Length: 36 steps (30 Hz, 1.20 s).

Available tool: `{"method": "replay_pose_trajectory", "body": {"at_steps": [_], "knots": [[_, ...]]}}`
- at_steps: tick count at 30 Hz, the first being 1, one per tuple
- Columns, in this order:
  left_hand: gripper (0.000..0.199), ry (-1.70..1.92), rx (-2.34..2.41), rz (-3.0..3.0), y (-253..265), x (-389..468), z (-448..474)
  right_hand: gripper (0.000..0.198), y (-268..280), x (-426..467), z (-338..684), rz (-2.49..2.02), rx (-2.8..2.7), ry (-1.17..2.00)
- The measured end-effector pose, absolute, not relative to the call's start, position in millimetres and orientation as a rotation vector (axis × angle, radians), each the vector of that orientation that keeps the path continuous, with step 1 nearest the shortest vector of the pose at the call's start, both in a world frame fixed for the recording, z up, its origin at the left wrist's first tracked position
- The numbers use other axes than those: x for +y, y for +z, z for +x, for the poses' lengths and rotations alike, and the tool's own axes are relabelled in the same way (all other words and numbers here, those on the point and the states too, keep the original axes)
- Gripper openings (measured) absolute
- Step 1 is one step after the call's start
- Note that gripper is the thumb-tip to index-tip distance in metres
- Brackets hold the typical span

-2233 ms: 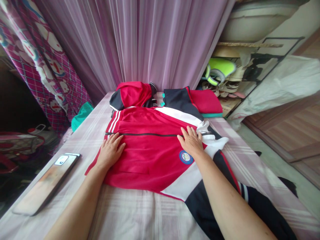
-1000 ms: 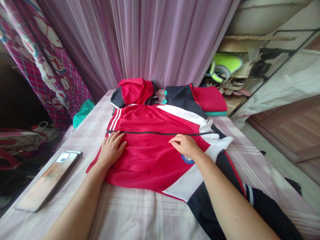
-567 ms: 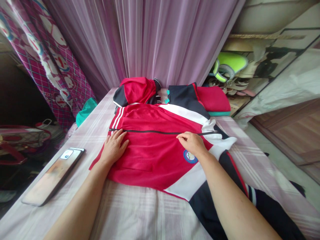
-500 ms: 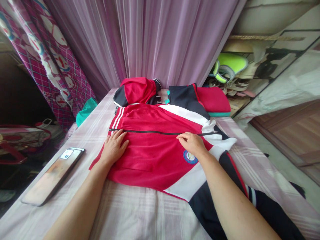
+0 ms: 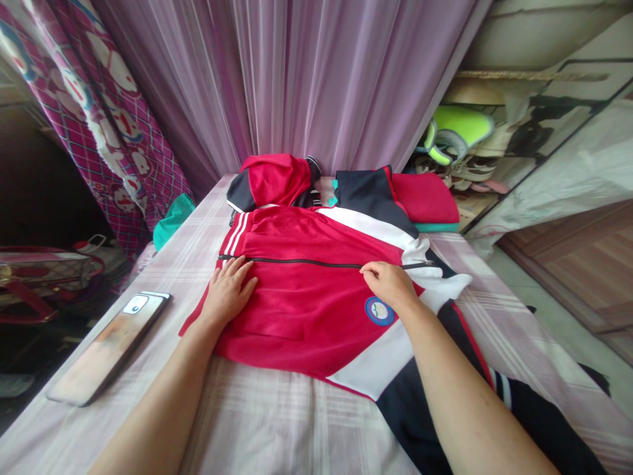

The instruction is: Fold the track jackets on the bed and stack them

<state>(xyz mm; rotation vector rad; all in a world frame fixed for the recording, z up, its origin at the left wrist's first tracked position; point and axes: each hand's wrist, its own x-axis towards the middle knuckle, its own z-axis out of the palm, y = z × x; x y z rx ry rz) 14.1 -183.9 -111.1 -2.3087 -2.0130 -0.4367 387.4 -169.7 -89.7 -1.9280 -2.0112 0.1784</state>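
A red, white and black zip-up jacket (image 5: 291, 297) lies spread sideways on the table, its striped hem to the left and its collar to the right. A black zipper (image 5: 306, 262) runs across it. My left hand (image 5: 230, 287) rests with fingers apart on the jacket near the hem end of the zipper. My right hand (image 5: 388, 280) is closed at the zipper, toward the collar, thumb and forefinger pinched on what looks like the zipper pull; the pull itself is hidden by the fingers. Just below this hand sits a round blue badge (image 5: 380, 311).
A phone (image 5: 111, 349) lies face down at the left. Behind the jacket are a bundled red and black garment (image 5: 277, 181) and folded red clothing (image 5: 428, 198). A teal bag (image 5: 173, 221) hangs at the left edge. Purple curtains (image 5: 316, 79) close off the back.
My right hand has slid a little to the right along the zipper, toward the collar. The left hand stays on the hem end. The whole view has shifted slightly.
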Motion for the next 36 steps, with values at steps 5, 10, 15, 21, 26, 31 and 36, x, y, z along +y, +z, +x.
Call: {"method": "replay_pose_trajectory", "body": {"at_steps": [5,10,15,21,26,31,36], "knots": [[0.048,-0.441,-2.023,-2.309,-110,-184,14,0.024,-88,-169,394,-1.969,-2.026,0.180],[0.048,-0.433,-2.029,-2.316,-110,-184,14,0.025,-87,-168,399,-2.010,-2.017,0.224],[0.051,-0.426,-2.045,-2.309,-108,-184,16,0.030,-85,-169,398,-1.982,-1.955,0.252],[0.050,-0.416,-2.043,-2.308,-109,-184,16,0.037,-90,-171,391,-1.851,-2.025,0.220],[0.050,-0.424,-2.044,-2.309,-109,-184,15,0.030,-89,-171,394,-1.938,-2.036,0.147],[0.049,-0.427,-2.043,-2.321,-109,-184,15,0.032,-89,-171,394,-1.939,-1.998,0.107],[0.050,-0.426,-2.038,-2.317,-109,-184,15,0.031,-87,-171,392,-1.906,-2.024,0.103]]}}
